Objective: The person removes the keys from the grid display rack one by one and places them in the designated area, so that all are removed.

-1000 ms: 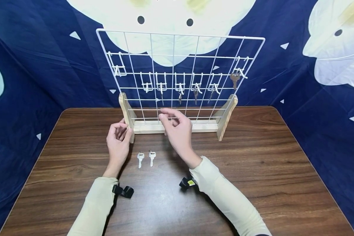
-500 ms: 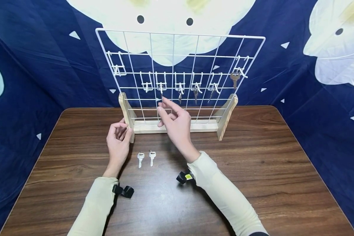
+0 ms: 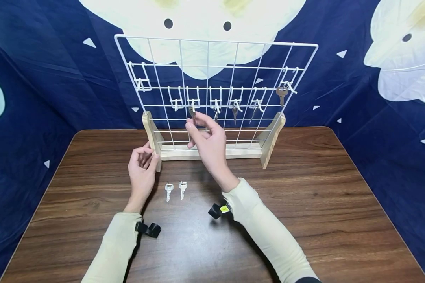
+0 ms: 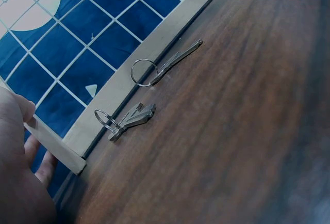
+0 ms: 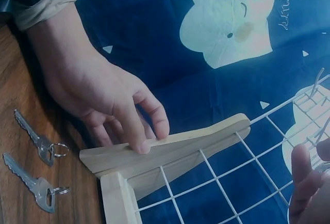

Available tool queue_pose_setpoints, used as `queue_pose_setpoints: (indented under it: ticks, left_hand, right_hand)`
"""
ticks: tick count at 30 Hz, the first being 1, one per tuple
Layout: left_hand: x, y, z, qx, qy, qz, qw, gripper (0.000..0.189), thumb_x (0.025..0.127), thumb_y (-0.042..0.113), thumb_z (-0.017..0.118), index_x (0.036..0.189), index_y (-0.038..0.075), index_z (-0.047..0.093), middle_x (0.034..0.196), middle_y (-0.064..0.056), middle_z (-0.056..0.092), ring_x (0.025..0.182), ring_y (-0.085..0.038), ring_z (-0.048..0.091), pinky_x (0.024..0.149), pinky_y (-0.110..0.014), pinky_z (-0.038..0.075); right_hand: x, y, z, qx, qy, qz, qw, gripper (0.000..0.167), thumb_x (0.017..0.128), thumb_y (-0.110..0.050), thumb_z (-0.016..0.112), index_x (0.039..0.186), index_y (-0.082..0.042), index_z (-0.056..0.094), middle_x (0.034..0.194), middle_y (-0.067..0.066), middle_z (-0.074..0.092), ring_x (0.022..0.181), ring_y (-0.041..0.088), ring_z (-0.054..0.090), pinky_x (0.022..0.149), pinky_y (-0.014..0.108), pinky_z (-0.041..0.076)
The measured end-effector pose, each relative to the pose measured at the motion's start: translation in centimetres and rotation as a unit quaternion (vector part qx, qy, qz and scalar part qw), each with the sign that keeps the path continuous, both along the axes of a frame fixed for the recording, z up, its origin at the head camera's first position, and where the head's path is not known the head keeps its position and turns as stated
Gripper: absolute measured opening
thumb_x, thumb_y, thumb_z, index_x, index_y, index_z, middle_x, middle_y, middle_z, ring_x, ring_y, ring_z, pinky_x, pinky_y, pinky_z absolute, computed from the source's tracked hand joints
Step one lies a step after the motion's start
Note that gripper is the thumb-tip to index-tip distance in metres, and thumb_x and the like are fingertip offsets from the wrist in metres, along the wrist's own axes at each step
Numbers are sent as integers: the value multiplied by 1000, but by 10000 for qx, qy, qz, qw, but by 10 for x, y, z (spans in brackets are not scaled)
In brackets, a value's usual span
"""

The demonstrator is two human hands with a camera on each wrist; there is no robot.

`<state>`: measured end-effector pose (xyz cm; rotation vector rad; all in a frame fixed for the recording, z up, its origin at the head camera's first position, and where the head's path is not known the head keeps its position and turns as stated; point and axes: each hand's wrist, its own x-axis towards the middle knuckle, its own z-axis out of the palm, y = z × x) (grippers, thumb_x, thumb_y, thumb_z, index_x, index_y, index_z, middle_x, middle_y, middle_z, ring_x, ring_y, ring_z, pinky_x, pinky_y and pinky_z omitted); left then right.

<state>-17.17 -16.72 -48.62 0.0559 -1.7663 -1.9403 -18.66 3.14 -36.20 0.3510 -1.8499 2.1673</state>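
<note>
My left hand (image 3: 141, 173) grips the left wooden end (image 3: 152, 137) of a stand bearing a white wire grid (image 3: 208, 70), thumb on the near side and fingers behind. At the grid, my right hand (image 3: 212, 147) has thumb and index finger at the lower end of a key (image 3: 192, 110), which hangs from a white hook (image 3: 193, 103). The fingertips partly hide this key; they appear to pinch it. Two silver keys with rings, a left one (image 3: 168, 192) and a right one (image 3: 182, 190), lie on the table between the hands.
More keys hang on hooks to the right, among them a brown-looking key (image 3: 281, 94) at the far right. Two hooks at the left, an upper hook (image 3: 141, 83) and a lower hook (image 3: 176, 103), carry no visible key. The brown wooden table (image 3: 304, 188) spreads below.
My right hand has risen and shifted slightly left to the hanging key. That key has turned from edge-on to show more of its face. My left hand stays on the wooden end.
</note>
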Motion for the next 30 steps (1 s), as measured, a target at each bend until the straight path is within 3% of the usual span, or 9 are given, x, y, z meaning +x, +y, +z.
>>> queue_pose_setpoints:
  ticks: [7,15,20,30]
  left_hand:
    - [0,0,0,59,-35,-18,10000,20,99,-16,69,115,-15,57,146,-15,70,124,-11,70,106,-22,56]
    - [0,1,1,90,-21,-10,10000,20,98,-17,68,115,-16,56,142,-10,72,123,-10,70,105,-21,57]
    - [0,1,1,98,3,-25,9999,20,98,-17,69,115,-16,56,141,-6,72,122,-10,70,105,-21,57]
    - [0,1,1,123,-27,-8,9999,18,98,-16,69,112,-11,59,142,-10,72,122,-9,71,105,-20,56]
  right_hand:
    - [3,-2,6,-101,-130,100,9998,35,105,1,72,138,12,66,126,27,75,53,5,66,42,17,32]
    - [6,-2,11,-188,-140,98,9997,34,104,1,71,137,10,67,120,23,73,53,5,65,44,17,36]
    - [7,-2,12,-296,-208,114,9993,37,105,1,71,141,8,65,119,18,72,52,6,65,42,17,32]
    - [5,-2,16,-424,91,129,9990,32,107,2,66,138,11,63,115,30,75,49,8,65,39,18,31]
